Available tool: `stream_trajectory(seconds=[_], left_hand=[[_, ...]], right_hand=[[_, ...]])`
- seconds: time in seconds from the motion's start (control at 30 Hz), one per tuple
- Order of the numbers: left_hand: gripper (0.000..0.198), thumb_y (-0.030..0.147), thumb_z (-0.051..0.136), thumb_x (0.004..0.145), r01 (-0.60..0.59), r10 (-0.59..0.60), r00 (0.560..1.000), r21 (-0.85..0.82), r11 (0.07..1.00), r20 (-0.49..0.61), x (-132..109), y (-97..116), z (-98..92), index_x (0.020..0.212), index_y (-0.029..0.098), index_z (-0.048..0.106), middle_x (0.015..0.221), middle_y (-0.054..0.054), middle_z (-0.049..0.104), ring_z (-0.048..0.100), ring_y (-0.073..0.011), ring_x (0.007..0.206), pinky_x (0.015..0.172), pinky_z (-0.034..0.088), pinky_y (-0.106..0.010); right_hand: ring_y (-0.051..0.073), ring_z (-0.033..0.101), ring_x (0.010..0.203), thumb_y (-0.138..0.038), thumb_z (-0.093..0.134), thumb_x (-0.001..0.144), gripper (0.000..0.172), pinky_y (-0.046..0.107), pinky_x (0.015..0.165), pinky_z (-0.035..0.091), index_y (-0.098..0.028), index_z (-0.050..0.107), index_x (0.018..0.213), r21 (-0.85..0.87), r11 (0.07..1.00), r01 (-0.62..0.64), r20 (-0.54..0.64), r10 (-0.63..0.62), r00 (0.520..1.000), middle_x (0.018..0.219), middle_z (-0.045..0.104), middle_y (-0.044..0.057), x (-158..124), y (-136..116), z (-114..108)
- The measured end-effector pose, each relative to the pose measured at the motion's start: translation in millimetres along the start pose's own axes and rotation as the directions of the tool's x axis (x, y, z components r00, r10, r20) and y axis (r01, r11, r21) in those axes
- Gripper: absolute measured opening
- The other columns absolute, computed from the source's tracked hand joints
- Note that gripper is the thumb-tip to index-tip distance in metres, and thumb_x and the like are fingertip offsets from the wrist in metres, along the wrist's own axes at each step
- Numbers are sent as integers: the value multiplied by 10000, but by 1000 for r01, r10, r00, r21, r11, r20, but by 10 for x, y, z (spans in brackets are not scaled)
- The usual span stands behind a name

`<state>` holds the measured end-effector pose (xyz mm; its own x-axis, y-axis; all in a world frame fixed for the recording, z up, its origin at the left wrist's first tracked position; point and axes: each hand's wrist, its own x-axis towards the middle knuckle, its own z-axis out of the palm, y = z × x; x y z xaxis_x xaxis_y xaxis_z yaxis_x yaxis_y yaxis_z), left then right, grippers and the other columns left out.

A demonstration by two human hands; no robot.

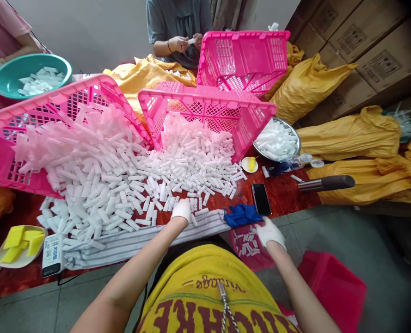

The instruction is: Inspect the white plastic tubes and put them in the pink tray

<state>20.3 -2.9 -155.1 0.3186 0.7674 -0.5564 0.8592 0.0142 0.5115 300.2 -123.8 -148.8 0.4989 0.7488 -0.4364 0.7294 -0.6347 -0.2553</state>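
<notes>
My left hand [182, 211], in a white glove, is at the near edge of a heap of small white plastic tubes [101, 194]. Its fingers look curled and are mostly hidden behind the glove; a white tube [194, 219] shows right beside it. My right hand [270, 232], gloved too, reaches over the table edge above a pink basket [252, 261] that holds several tubes. Its fingers are stretched out, and I see nothing in them. A striped towel [136, 238] lies along the table edge under my left wrist. By my right hand are a blue cloth [242, 215] and a black phone [261, 199].
Two tipped pink crates [205, 96] spill tubes onto the red table [279, 194]. A metal bowl [298, 141] of tubes and a dark-handled tool [326, 183] are at right. Yellow sponges on a plate [9, 263] lie left. Beyond, a person [179, 27] handles a white piece.
</notes>
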Motion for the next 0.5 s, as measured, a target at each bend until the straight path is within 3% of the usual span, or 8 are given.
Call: stream_trajectory(seconds=[0.1,0.17,0.27,0.37,0.5], left_hand=[[272,315,530,863,-25,24,1000,128,992,12,228,-244,9,1068,140,565,1158,-86,543,519,-215,1055,912,424,-452],[225,280,530,860,-54,52,998,166,985,19,311,-304,67,1032,144,581,1184,-81,527,479,-228,1106,951,377,-472],[165,233,514,857,-46,47,999,160,986,-4,360,-367,119,940,129,610,1144,-99,544,461,-244,1108,958,336,-464],[174,237,506,848,11,-6,998,85,996,-67,339,-495,68,920,135,627,1092,-145,575,472,-276,1075,930,328,-437],[332,343,407,896,107,-128,976,-127,986,-177,190,-700,-29,1121,140,543,1079,-149,595,526,-247,1022,879,383,-365]], right_hand=[[225,561,936,-186,447,811,326,330,810,421,-193,575,1111,-43,969,243,72,-239,968,1064,601,125,141,-407,353],[214,515,1021,-166,473,811,323,308,869,388,-213,582,1112,-63,901,429,161,-415,895,1152,567,112,274,-819,608],[206,501,994,-141,426,846,291,321,855,383,-193,596,1076,-107,790,603,286,-556,780,1154,554,116,475,-1283,860],[221,470,1014,-135,321,891,329,347,850,373,-163,577,1097,-159,710,686,342,-612,713,1153,529,139,565,-1414,901],[232,456,1018,-195,275,924,346,364,851,366,-155,554,1125,-193,634,749,387,-653,652,1147,513,155,516,-1406,894]])
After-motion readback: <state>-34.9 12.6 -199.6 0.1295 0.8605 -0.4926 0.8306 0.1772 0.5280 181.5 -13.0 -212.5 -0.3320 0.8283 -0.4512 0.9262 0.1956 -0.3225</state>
